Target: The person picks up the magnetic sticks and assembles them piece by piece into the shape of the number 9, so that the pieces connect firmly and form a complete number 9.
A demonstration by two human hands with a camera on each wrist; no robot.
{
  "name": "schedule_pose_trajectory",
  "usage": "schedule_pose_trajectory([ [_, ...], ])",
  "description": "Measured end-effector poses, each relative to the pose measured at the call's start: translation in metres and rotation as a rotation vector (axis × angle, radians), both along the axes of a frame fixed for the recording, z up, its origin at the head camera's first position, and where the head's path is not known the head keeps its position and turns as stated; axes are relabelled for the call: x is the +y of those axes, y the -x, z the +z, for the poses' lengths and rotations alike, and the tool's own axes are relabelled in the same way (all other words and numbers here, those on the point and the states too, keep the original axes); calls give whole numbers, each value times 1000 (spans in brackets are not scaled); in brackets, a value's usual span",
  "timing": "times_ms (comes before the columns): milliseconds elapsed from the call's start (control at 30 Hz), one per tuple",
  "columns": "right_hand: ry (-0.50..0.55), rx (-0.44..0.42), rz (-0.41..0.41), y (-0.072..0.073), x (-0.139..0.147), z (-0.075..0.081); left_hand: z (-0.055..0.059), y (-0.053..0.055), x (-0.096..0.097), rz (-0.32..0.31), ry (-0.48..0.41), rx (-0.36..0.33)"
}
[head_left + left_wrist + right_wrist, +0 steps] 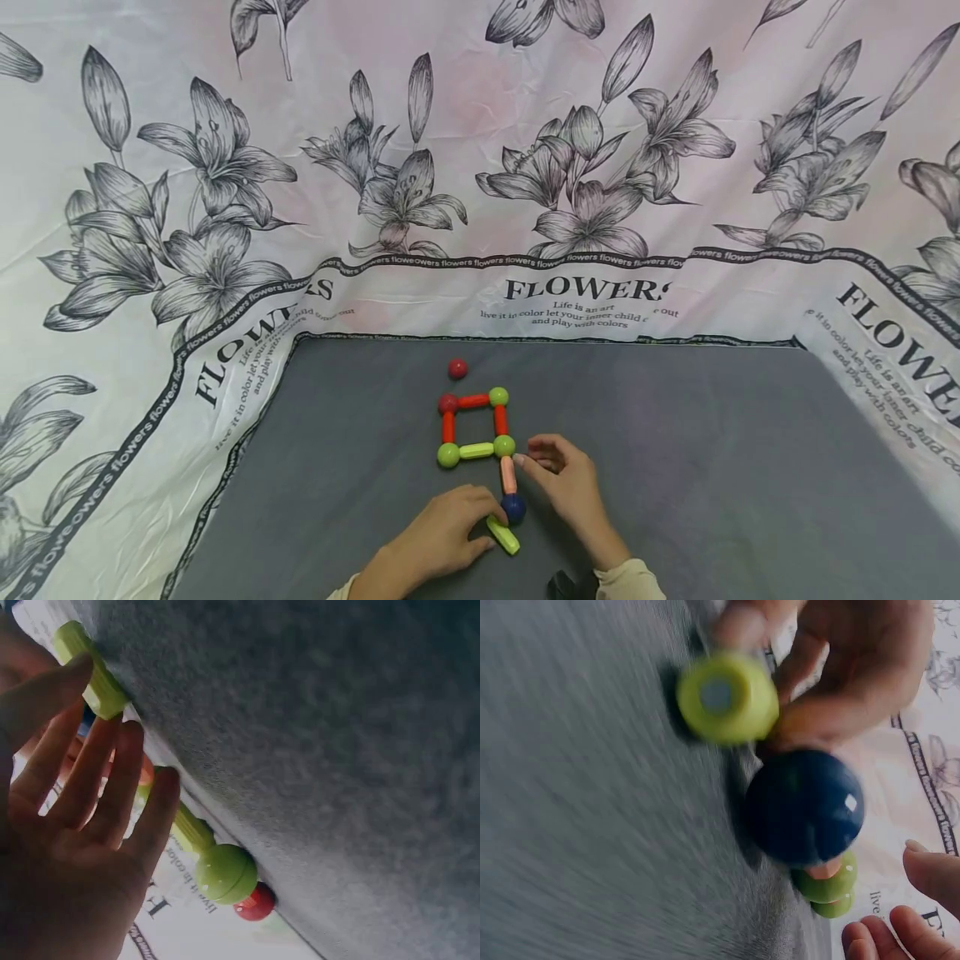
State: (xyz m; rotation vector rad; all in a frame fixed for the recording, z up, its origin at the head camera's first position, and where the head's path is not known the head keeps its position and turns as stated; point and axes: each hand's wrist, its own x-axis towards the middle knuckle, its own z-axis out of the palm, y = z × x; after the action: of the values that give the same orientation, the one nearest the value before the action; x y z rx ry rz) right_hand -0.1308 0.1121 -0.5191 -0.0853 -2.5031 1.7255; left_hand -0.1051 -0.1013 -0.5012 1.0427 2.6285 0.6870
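My left hand (453,527) has its thumb and fingers about a yellow-green stick (504,536), its index finger right at a dark blue ball (513,508). The stick's pale round end faces the camera in the right wrist view, close beside the blue ball (805,808). A peach stick (508,475) joins that ball to the corner of a square of sticks and balls. My right hand (566,479) hovers loosely beside the peach stick's upper end, fingers relaxed and holding nothing. The square has a red ball (447,403), green balls (504,447), red sticks (501,421) and a yellow-green stick (476,451).
A loose red ball (457,368) lies beyond the square on the grey tabletop (712,467). A black object (561,585) sits at the near edge by my right sleeve (632,581). Flower-printed cloth (420,300) hangs behind and along the sides.
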Motion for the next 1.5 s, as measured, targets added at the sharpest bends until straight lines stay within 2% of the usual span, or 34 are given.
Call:
schedule_pose_trajectory([
  [200, -111, 12, 21, 27, -7, -6, -3, -2, 4, -13, 33, -17],
  [367, -125, -6, 48, 38, -18, -8, -1, -1, -2, 43, 19, -48],
  [533, -116, -9, 39, 40, -26, -7, 1, 3, -12, 128, 11, -54],
  [700, -125, -14, 25, 40, -29, -6, 1, 5, -15, 166, 20, -37],
  [1000, -118, -17, 18, 40, -31, -5, 2, 6, -14, 192, 9, 13],
  [1500, -126, -34, 9, 39, -33, -6, 2, 6, -16, 213, 32, -12],
])
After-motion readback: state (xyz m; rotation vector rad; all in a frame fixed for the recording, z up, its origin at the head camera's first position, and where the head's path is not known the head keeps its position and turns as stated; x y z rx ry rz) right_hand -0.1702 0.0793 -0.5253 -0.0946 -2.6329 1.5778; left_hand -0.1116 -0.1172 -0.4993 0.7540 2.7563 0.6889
